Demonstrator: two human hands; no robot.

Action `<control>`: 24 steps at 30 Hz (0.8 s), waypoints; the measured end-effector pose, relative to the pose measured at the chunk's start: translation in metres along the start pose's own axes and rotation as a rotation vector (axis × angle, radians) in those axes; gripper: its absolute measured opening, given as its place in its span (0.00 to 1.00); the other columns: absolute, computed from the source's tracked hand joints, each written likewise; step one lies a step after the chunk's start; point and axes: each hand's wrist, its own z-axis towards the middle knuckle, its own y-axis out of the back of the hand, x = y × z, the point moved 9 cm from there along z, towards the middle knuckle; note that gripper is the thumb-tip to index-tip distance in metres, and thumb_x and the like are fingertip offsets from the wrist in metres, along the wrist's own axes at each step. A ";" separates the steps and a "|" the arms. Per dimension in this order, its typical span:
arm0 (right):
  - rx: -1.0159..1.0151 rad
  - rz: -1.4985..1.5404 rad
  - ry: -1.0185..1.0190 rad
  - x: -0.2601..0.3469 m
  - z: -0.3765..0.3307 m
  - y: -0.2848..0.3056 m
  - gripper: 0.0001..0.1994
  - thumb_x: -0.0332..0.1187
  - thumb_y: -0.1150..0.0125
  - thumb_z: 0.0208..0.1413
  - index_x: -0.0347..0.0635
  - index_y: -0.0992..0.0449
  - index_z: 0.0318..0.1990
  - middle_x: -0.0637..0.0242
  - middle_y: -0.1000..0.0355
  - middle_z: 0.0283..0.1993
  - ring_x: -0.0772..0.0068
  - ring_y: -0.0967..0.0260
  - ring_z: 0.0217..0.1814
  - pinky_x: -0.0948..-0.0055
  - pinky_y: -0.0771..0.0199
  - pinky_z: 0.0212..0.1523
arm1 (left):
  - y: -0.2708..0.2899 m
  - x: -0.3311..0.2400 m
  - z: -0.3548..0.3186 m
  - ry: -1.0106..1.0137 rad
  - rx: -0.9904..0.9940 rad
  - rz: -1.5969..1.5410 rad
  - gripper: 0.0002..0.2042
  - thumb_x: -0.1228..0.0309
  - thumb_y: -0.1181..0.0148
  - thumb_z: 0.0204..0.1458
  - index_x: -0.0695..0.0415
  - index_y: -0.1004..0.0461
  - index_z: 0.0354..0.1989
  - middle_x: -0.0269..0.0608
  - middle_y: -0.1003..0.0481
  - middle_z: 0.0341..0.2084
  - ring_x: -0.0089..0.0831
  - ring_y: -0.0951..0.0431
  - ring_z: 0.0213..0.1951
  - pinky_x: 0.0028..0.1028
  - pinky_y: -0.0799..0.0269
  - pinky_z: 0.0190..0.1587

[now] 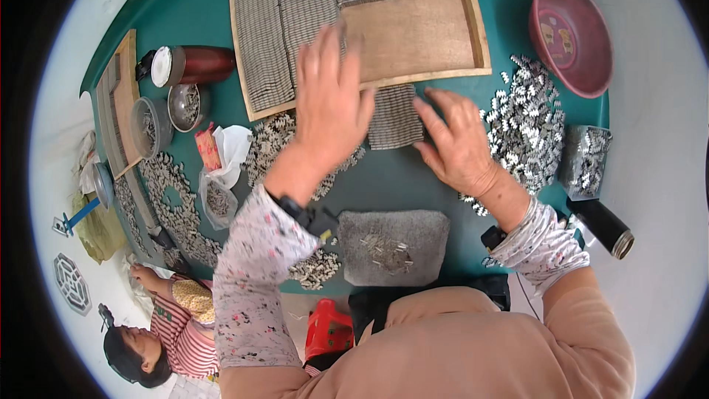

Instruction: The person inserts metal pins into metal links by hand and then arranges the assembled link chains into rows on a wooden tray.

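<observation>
A small square block of closely packed grey metal strips (393, 120) lies on the green table at the near edge of a wooden tray (421, 33). My right hand (461, 140) is at the block's right edge, thumb and index finger apart and touching or nearly touching it. Over the tray's near edge my left hand (325, 107) is raised, its fingers stretched upward and smeared by motion; I see nothing held in it. Rows of similar grey strips (258, 37) fill the tray's left part, and its right part shows bare wood.
Loose zigzag metal pieces (528, 125) are heaped at right, near a pink basin (546, 44), a clear container (586, 162) and a black flask (602, 225). A grey pad (395, 270) bears small pieces. At left stand a red thermos (203, 65) and bowls; another person (170, 325) sits lower left.
</observation>
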 end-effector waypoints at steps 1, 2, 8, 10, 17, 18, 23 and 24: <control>0.058 -0.036 -0.024 0.002 -0.011 -0.012 0.36 0.33 0.30 0.44 0.39 0.36 0.64 0.47 0.40 0.64 0.44 0.42 0.66 0.47 0.41 0.64 | 0.001 -0.011 -0.021 -0.001 0.004 0.000 0.35 0.68 0.35 0.48 0.67 0.41 0.65 0.62 0.44 0.66 0.59 0.48 0.69 0.54 0.52 0.69; 0.058 -0.039 -0.029 0.002 -0.019 -0.017 0.36 0.33 0.30 0.44 0.39 0.36 0.64 0.47 0.40 0.64 0.44 0.42 0.66 0.47 0.41 0.64 | -0.009 -0.023 -0.042 0.002 0.098 -0.020 0.36 0.67 0.34 0.48 0.67 0.41 0.65 0.62 0.45 0.67 0.60 0.49 0.70 0.55 0.53 0.69; 0.109 -0.161 -0.053 0.001 -0.030 -0.043 0.37 0.32 0.30 0.46 0.44 0.37 0.66 0.45 0.48 0.71 0.43 0.51 0.75 0.44 0.50 0.72 | -0.035 -0.036 -0.105 0.112 0.295 0.019 0.37 0.66 0.32 0.48 0.64 0.40 0.67 0.62 0.50 0.70 0.60 0.53 0.71 0.59 0.59 0.69; 0.096 -0.161 -0.045 0.000 -0.031 -0.045 0.36 0.32 0.30 0.46 0.43 0.36 0.66 0.45 0.47 0.71 0.43 0.51 0.74 0.44 0.50 0.72 | -0.039 -0.034 -0.109 0.139 0.296 0.029 0.36 0.65 0.32 0.48 0.63 0.39 0.66 0.61 0.51 0.70 0.59 0.54 0.72 0.59 0.59 0.70; 0.033 -0.181 0.019 0.009 -0.023 -0.043 0.26 0.32 0.36 0.50 0.33 0.30 0.58 0.54 0.38 0.62 0.54 0.41 0.65 0.55 0.41 0.64 | -0.046 -0.034 -0.107 0.089 0.203 0.055 0.34 0.68 0.30 0.45 0.64 0.35 0.62 0.58 0.43 0.65 0.55 0.45 0.66 0.55 0.51 0.67; 0.031 -0.183 0.019 0.009 -0.023 -0.045 0.26 0.32 0.36 0.50 0.33 0.30 0.58 0.54 0.38 0.62 0.54 0.41 0.65 0.55 0.41 0.64 | -0.045 -0.035 -0.106 0.072 0.155 0.040 0.33 0.69 0.29 0.43 0.65 0.34 0.60 0.56 0.39 0.61 0.54 0.40 0.62 0.53 0.46 0.65; -0.016 -0.247 0.053 0.012 -0.021 -0.042 0.24 0.30 0.40 0.50 0.34 0.29 0.56 0.58 0.35 0.57 0.58 0.38 0.60 0.58 0.39 0.61 | -0.040 -0.036 -0.099 0.010 0.046 0.039 0.33 0.72 0.27 0.37 0.65 0.32 0.55 0.52 0.33 0.51 0.51 0.34 0.53 0.49 0.40 0.57; -0.017 -0.247 0.053 0.011 -0.021 -0.042 0.24 0.30 0.40 0.50 0.34 0.29 0.56 0.58 0.35 0.57 0.58 0.38 0.60 0.58 0.39 0.61 | -0.039 -0.035 -0.098 0.009 0.029 0.034 0.32 0.72 0.27 0.37 0.65 0.32 0.54 0.51 0.32 0.49 0.51 0.33 0.51 0.48 0.39 0.55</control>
